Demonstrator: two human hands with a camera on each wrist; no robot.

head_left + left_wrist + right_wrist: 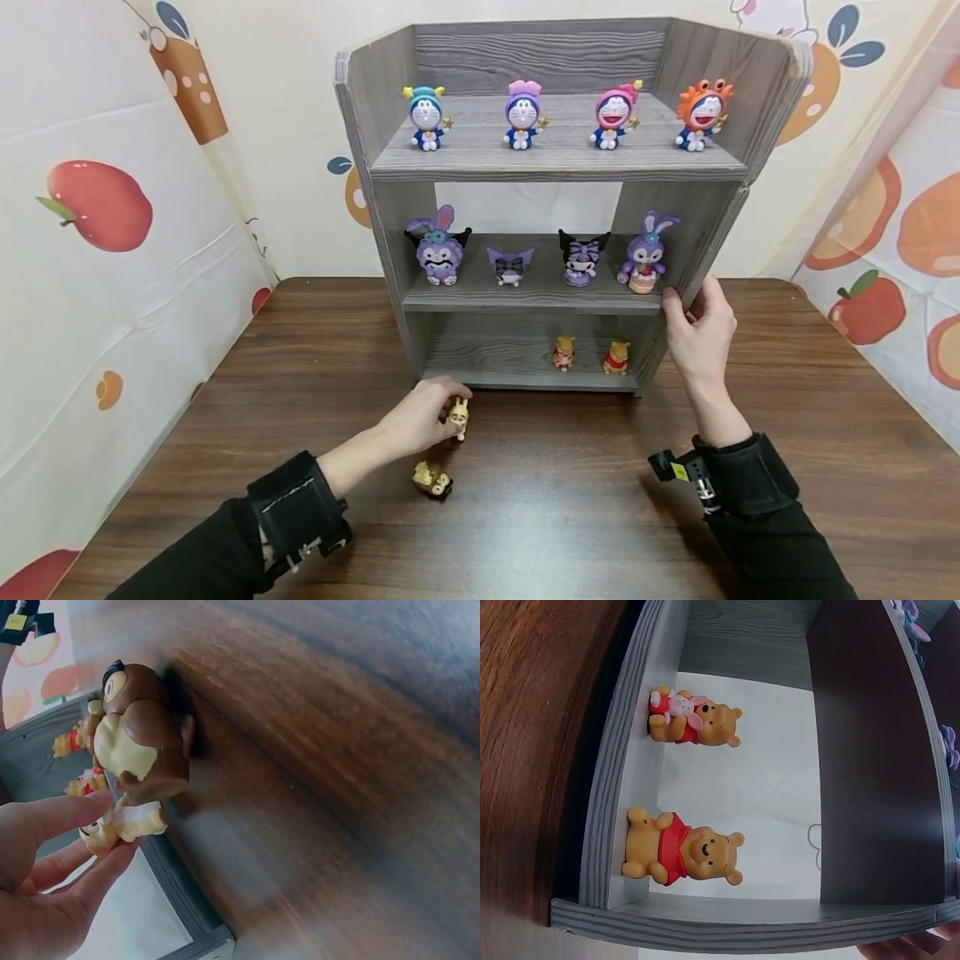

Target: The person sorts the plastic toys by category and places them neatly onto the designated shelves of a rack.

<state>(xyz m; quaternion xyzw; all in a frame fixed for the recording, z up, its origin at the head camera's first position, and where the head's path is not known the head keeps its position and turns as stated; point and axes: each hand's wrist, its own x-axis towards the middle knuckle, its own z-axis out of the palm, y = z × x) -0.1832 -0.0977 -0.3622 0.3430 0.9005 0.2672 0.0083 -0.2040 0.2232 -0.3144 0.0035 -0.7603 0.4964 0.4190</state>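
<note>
My left hand (422,418) pinches a small yellow rabbit figurine (460,416) between thumb and fingers, upright just in front of the shelf's bottom edge. A brown owl figurine (161,724) with a cream belly is on the table nearer to me, below that hand. At the right side of the grey wooden shelf (525,304), my right hand (702,337) grips the side panel's edge near the middle board. Two bear figurines in red tops sit on the bottom board's right part: one bear alone (682,847), the other bear (716,724) with a pink piglet.
Several blue cat figurines in coloured hats, one in a crab hat (701,115), stand on the top board. Purple and black figurines, such as a purple rabbit (643,254), line the middle board. The brown table (540,500) meets fruit-printed cloth (135,333) at the sides.
</note>
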